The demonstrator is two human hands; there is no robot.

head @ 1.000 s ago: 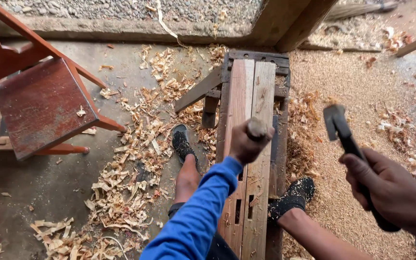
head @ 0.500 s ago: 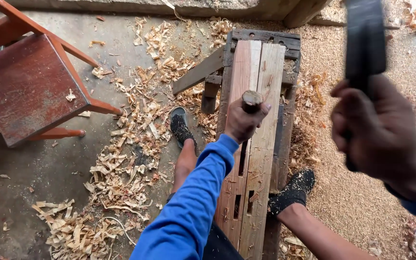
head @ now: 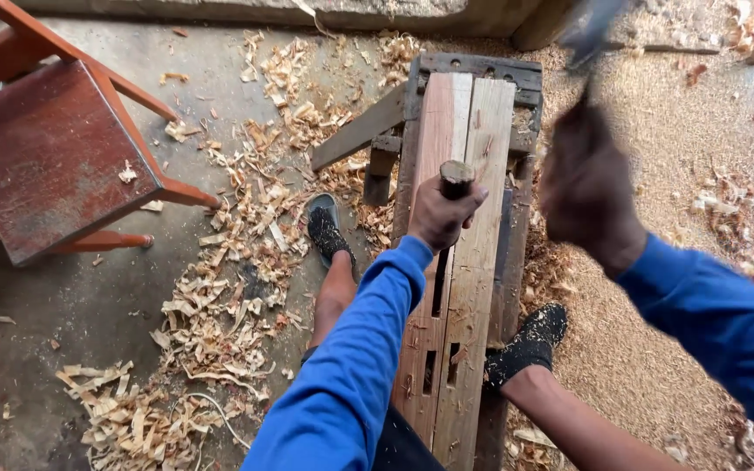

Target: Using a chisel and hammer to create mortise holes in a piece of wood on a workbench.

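My left hand [head: 436, 212] is wrapped tight around a chisel [head: 456, 177], of which only the round, dark top of the handle shows above my fist; the blade is hidden under my fingers, so I cannot tell exactly where it meets the wood. The chisel stands upright over the planks [head: 460, 288], two long pale boards lying side by side on a dark bench [head: 482, 71], with several rectangular slots cut along the seam below my fist. My right hand [head: 588, 187] is raised to the right of the chisel and well above it, blurred, with the fingers closed on the handle of a hammer [head: 593, 26]; the hammer's head is a grey smear near the top edge. Both my sleeves are blue. My left foot [head: 329, 234] in a dark shoe rests on the floor just left of the bench, and my right foot [head: 530, 340] sits against the bench's right side. Curled wood shavings [head: 220, 288] lie thick on the concrete floor to the left, and fine sawdust [head: 682, 174] covers the ground on the right. A red-brown chair [head: 45, 157] stands well apart at the left.
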